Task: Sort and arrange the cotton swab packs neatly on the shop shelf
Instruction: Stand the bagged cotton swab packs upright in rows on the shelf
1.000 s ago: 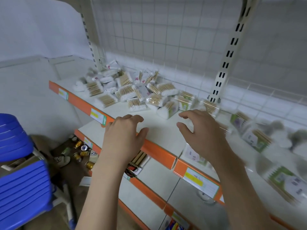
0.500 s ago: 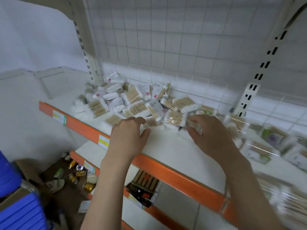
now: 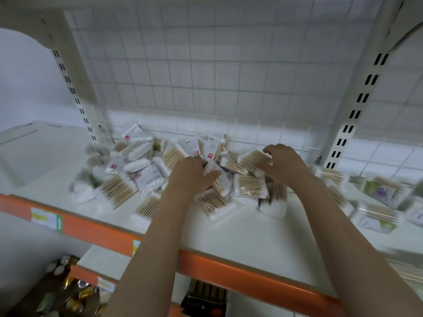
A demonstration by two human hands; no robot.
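Loose heap of clear-wrapped cotton swab packs (image 3: pixel 160 170), wooden sticks with white tips, lies jumbled toward the back of the white shop shelf (image 3: pixel 251 234), against the white wire-grid back panel (image 3: pixel 206 72). Left hand (image 3: pixel 194 175) has fingers curled round a crinkled white-wrapped pack (image 3: pixel 214 171) mid-heap; right hand (image 3: pixel 283 164) pinches a flat pack of wooden sticks (image 3: pixel 254 160) at its edge. Judged: packs light, film slippery and soft, sticks inside stiff; best held across the flat faces by the long edges. Green-labelled packs (image 3: pixel 380 193) lie apart to the right, blurred. Orange shelf-front strip (image 3: pixel 229 273) carries price labels.
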